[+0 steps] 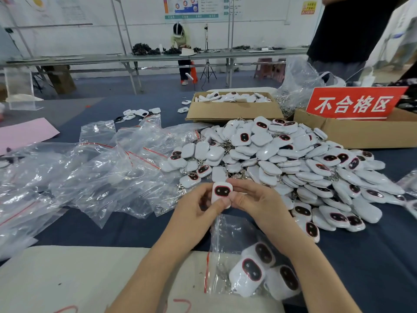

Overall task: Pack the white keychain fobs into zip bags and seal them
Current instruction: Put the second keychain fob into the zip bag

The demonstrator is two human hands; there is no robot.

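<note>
Both hands hold one white keychain fob (222, 192) with a dark red-rimmed oval face, just above the table's middle. My left hand (199, 211) pinches its left and lower edge, and my right hand (255, 199) pinches its right side. Below them lies a zip bag (228, 247) with a red strip along its left side, holding three fobs (262, 271). A large heap of loose fobs (293, 163) spreads to the right. Several empty zip bags (94, 175) are strewn across the left.
Two cardboard boxes stand at the back: one (232, 109) with fobs in it, one (352, 132) bearing a red sign (354, 102). A pale sheet (67, 279) covers the near table edge. A person in black (345, 30) stands back right; another sits at a far bench.
</note>
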